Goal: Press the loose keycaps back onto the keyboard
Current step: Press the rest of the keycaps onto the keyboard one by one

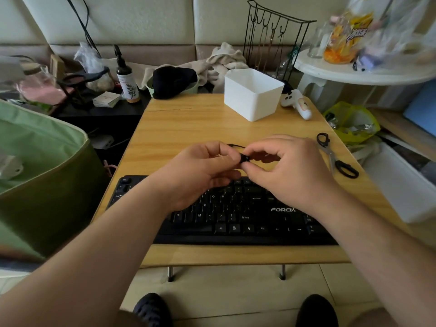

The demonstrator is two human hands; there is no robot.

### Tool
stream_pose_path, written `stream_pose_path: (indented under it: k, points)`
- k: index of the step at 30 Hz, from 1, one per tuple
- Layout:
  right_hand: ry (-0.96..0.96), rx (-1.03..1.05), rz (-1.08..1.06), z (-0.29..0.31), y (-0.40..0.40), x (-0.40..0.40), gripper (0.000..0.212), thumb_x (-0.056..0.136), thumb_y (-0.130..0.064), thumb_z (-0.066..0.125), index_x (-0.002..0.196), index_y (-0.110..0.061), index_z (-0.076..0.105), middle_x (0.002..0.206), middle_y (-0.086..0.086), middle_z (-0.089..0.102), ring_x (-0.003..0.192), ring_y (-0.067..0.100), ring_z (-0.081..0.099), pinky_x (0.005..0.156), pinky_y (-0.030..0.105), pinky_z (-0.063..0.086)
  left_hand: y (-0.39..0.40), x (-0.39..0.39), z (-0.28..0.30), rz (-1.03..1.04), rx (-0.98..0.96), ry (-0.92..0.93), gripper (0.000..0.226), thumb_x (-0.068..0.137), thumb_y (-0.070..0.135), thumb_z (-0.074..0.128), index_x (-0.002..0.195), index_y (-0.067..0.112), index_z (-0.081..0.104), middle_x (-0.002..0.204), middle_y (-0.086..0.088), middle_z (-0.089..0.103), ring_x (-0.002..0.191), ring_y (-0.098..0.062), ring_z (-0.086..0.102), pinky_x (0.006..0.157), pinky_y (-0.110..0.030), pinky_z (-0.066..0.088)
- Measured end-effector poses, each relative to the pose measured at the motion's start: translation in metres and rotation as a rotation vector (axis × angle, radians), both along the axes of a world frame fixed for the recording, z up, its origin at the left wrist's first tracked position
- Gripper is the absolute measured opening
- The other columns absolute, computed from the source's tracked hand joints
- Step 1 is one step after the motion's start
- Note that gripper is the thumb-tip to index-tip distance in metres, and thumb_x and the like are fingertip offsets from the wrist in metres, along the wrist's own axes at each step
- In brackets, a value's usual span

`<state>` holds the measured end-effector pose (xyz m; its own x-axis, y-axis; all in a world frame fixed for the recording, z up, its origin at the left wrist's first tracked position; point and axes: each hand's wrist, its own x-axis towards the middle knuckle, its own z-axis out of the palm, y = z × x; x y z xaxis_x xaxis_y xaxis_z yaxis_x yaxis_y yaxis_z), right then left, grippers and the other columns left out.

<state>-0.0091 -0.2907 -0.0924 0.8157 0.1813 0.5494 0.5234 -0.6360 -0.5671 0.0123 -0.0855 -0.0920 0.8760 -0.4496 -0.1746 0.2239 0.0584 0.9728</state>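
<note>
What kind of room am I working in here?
Probably a lived-in home room, not a workshop. A small folding wooden table stands before a padded wall, with a crumpled towel, a snack bag and a spray bottle cluttered around it.

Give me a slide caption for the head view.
Both hands pinch a black keycap above the keyboard on a wooden table.

Counter point(179, 128): a pale wooden top, standing on metal legs over a tiled floor.
Near edge: a black keyboard point(236, 218) is lying flat across it.
Far right: a white bin point(253, 96) is sitting beside a white game controller point(298, 103).
Right edge: black-handled scissors point(333, 156) are lying flat.
</note>
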Motion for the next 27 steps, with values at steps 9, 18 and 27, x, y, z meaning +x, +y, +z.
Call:
stream_pose_path:
  k: [9,18,27]
  points:
    - [0.371,-0.181,-0.101,-0.003,-0.007,0.009,0.010,0.089,-0.037,0.078,0.099,-0.037,0.078,0.090,-0.017,0.071,0.079,-0.002,0.062,0.072,0.020,0.051,0.058,0.014,-0.005,0.111,1.024,-0.516,0.012,0.100,0.037,0.065,0.107,0.043,0.073,0.095,0.028,0.060,0.085,0.008,0.054,0.067,-0.014,0.037]
    - [0.515,-0.402,0.017,-0.011,0.039,0.014,0.012,0.092,-0.043,0.073,0.103,-0.037,0.074,0.097,-0.018,0.063,0.098,0.009,0.058,0.083,0.030,0.049,0.052,0.020,-0.021,0.029,0.997,-0.511,0.015,0.095,0.046,0.070,0.109,0.044,0.073,0.102,0.030,0.061,0.102,0.006,0.050,0.074,-0.011,0.033]
    - [0.678,-0.404,-0.037,-0.010,0.048,0.028,0.012,0.080,-0.046,0.082,0.086,-0.039,0.075,0.100,-0.012,0.066,0.107,0.015,0.057,0.080,0.029,0.048,0.052,0.020,-0.021,0.044,0.933,-0.493,0.014,0.096,0.042,0.070,0.109,0.043,0.074,0.098,0.029,0.060,0.098,0.010,0.050,0.072,-0.008,0.033]
